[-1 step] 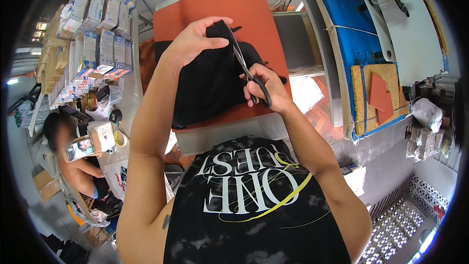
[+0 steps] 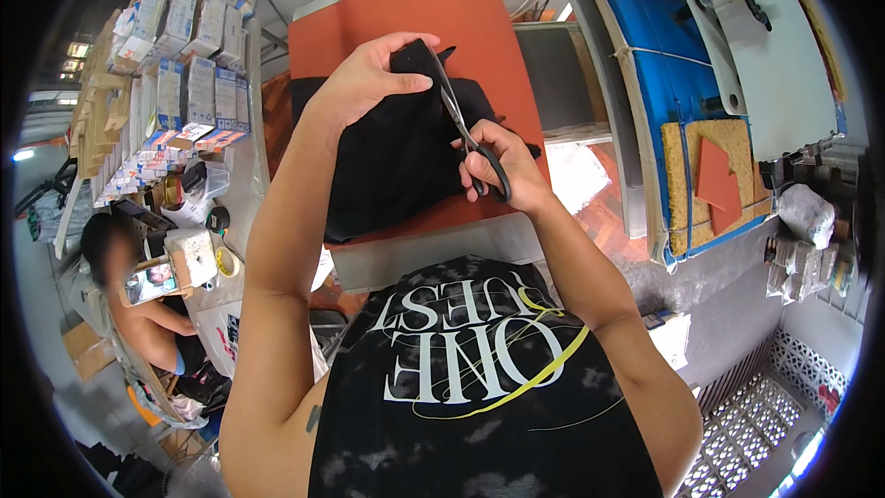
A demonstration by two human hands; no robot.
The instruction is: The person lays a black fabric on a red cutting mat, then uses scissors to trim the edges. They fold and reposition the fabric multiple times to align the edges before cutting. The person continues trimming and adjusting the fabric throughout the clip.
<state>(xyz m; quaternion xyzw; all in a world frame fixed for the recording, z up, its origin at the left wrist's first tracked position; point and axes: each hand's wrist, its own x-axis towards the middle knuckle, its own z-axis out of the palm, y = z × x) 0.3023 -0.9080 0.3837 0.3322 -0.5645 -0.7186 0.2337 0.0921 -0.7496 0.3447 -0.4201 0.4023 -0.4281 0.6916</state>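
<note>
My left hand (image 2: pixel 373 74) pinches a folded piece of black cloth (image 2: pixel 387 166) between thumb and fingers, lifting one edge of it. The rest of the cloth lies in a heap on an orange-red table top (image 2: pixel 387 9). Black-handled scissors (image 2: pixel 452 103) are in my right hand (image 2: pixel 505 166), with its fingers through the loops. Their blades point up and away, lying along the raised cloth edge close to my left fingertips. Small black bits stick out to the right of the blades; whether these are loose or attached I cannot tell.
To the left, stacked boxes (image 2: pixel 198 92) stand on a shelf, and a person (image 2: pixel 138 304) sits lower down near a phone (image 2: pixel 150 282). A blue-topped bench (image 2: pixel 636 55) on the right carries a tan board (image 2: pixel 680 194). Yellow thread (image 2: pixel 516 392) hangs over my shirt.
The small black bit beside the scissor tips now angles upward a little more. Both hands and the scissors look almost unmoved.
</note>
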